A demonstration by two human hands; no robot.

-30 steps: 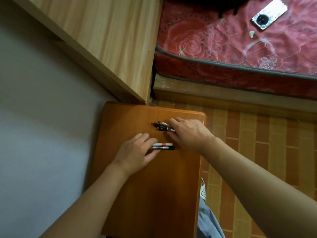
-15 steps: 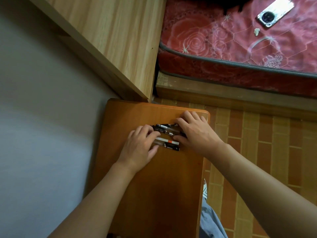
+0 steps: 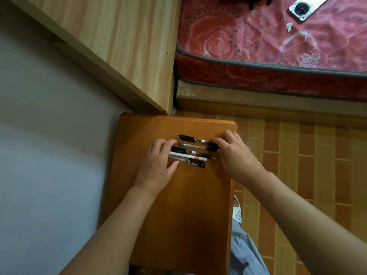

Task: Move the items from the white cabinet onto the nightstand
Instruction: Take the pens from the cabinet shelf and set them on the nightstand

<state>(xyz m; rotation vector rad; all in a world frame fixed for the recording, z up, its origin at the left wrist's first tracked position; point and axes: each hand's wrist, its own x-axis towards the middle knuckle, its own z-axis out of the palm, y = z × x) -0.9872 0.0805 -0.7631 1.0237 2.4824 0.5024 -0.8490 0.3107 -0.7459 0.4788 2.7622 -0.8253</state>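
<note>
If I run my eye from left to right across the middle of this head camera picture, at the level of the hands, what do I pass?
Grey wall → left hand → row of pens on the orange nightstand → right hand → brick-patterned floor.

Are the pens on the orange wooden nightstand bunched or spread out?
Spread out: five pens lie side by side on the orange wooden nightstand.

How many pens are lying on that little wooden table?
5, side by side in a row on the nightstand between the left hand and the right hand: pens. Their ends lie under the fingers; another could be hidden there.
</note>
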